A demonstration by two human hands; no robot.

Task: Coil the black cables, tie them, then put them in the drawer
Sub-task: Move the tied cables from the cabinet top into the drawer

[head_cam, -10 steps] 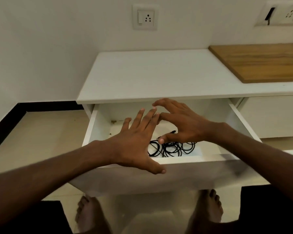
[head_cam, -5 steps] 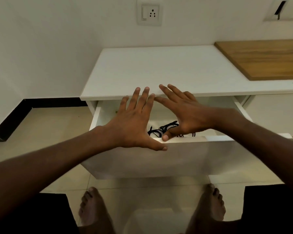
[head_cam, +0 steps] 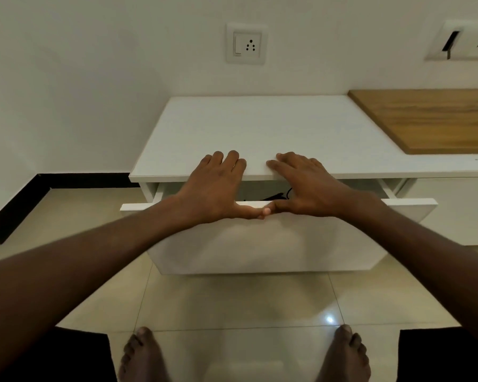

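Two hands are all I have in play here, and both lie flat with fingers straight, holding nothing. My left hand (head_cam: 213,188) spans the gap over the drawer (head_cam: 260,238), its fingertips resting on the front edge of the white cabinet top (head_cam: 260,128) and its thumb lying along the top rim of the drawer front. My right hand (head_cam: 307,188) mirrors it just beside, fingers spread on the same edge, thumb down on the rim. The two thumb tips meet at the middle of the rim.

The drawer is only a little way out; through the narrow slot between my hands I see a sliver of the black cables (head_cam: 280,194) lying inside, most of them hidden by the top and my hands. Whether they are coiled or tied I cannot tell from here.

A wooden board (head_cam: 431,119) lies on the counter to the right, well apart from my hands. A wall socket (head_cam: 246,44) sits above the cabinet, a second switch plate (head_cam: 464,41) further right. My bare feet (head_cam: 142,357) stand on the tiled floor (head_cam: 232,301) below the drawer.
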